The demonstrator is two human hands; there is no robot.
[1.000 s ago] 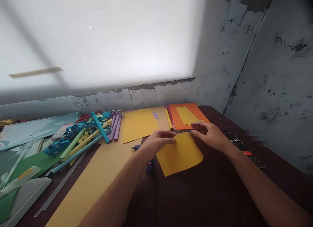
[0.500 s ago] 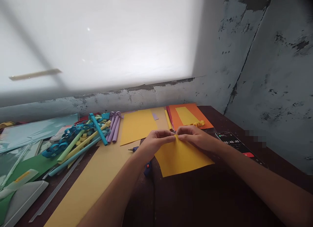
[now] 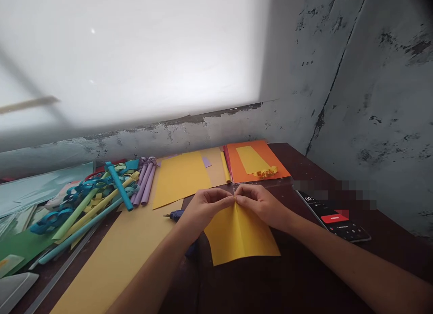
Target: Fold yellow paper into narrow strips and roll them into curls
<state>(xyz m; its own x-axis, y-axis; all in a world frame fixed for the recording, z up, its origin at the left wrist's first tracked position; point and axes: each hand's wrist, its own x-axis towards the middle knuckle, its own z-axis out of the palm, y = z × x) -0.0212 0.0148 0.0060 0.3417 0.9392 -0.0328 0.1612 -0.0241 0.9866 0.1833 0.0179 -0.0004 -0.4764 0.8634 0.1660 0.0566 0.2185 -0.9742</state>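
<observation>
A yellow sheet of paper (image 3: 241, 237) is held by its far edge, with a crease running down its middle toward me. My left hand (image 3: 206, 210) pinches that edge from the left, thumb and fingers pressed together. From the right, my right hand (image 3: 260, 203) pinches the same edge, and the fingertips of both hands almost meet at the crease. The sheet's near edge spreads loose above the dark table (image 3: 243, 287). A blue glue gun (image 3: 176, 214) lies beside my left hand, mostly hidden behind the wrist, its nozzle pointing left.
Left on the table are teal, green and yellow paper rolls (image 3: 98, 205) and curled strips, with purple rolls (image 3: 146, 183) alongside. A tan sheet (image 3: 111, 255) lies under my left forearm. An orange sheet (image 3: 277, 163) with yellow pieces is at the back; a phone (image 3: 333, 217) lies right.
My view has shifted slightly. Both hands and the yellow sheet sit lower and nearer to me, and a central crease now shows clearly down the sheet. Both hands still pinch it.
</observation>
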